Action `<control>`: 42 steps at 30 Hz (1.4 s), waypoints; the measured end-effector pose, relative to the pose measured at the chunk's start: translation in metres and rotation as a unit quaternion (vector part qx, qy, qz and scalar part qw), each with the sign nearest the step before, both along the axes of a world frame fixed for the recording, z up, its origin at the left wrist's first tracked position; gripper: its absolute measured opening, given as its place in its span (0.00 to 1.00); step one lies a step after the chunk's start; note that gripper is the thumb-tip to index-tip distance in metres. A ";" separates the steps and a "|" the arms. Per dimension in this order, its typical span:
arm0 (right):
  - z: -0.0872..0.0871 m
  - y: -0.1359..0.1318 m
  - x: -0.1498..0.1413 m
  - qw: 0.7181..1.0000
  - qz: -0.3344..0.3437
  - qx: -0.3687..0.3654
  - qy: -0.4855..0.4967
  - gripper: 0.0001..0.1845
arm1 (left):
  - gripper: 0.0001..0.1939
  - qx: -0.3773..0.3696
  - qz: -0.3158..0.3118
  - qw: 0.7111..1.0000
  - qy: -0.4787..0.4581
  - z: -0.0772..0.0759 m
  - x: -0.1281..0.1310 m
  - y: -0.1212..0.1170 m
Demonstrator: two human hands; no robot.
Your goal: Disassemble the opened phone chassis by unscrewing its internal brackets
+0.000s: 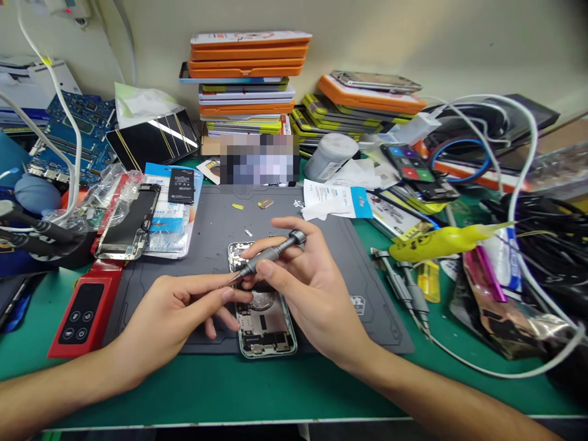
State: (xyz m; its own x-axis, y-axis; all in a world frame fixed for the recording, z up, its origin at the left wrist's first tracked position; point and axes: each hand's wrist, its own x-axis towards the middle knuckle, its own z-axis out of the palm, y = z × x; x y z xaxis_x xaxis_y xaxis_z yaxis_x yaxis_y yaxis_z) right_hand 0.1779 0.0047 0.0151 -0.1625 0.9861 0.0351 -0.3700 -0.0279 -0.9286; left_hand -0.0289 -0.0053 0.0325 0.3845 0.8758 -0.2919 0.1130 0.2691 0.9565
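Holds a grey precision screwdriver [271, 254] in the right hand [316, 300], with thumb and fingers closed on the handle and the capped end raised toward the bench's right edge. Pinches the thin shaft end between thumb and forefinger of the left hand [172, 315], with the remaining fingers loosely bent below. Cannot tell about contact between the two hands, held close together at the tool.

Directly beneath, an opened smartphone [264, 337], lying lengthwise across the front edge of a dark grey work mat [367, 331], with bare internals upward and the far half partly hidden by the fingers. Farther back on the mat, a small yellow strip [237, 206] and other tiny pieces.

Toward the left edge of the green bench [220, 392], a red device with a four-button panel [80, 315], just beside the mat. Behind that, a detached phone screen [131, 220], next to a black phone battery [181, 185] on blue-and-white packaging [169, 223]. In the back left corner, a blue circuit board [87, 131].

Along the back edge, a tall stack of orange, white and yellow-grey boxes [248, 55], a lower stack [362, 101] to the right, and a tilted white jar [331, 156] in front.

Toward the right edge, a yellow bottle with a tapered nozzle [441, 242], near two grey-handled tools [411, 291], a looping white cable [533, 367] and bundled black cables [535, 245].
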 end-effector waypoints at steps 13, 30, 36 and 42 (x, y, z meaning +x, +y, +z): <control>-0.004 -0.003 0.001 0.999 -0.024 -0.005 -0.032 0.23 | 0.14 -0.013 0.013 1.000 -0.024 0.003 0.002 0.001; -0.004 -0.004 0.002 1.000 -0.020 0.006 -0.016 0.21 | 0.11 -0.019 0.016 0.998 -0.058 0.001 0.002 0.001; -0.005 -0.005 0.003 1.000 -0.014 0.017 -0.013 0.19 | 0.10 -0.005 0.017 0.998 -0.056 -0.001 0.001 -0.001; -0.008 -0.004 0.003 0.999 -0.011 0.031 -0.017 0.20 | 0.12 -0.003 0.019 0.998 -0.060 -0.002 0.001 0.000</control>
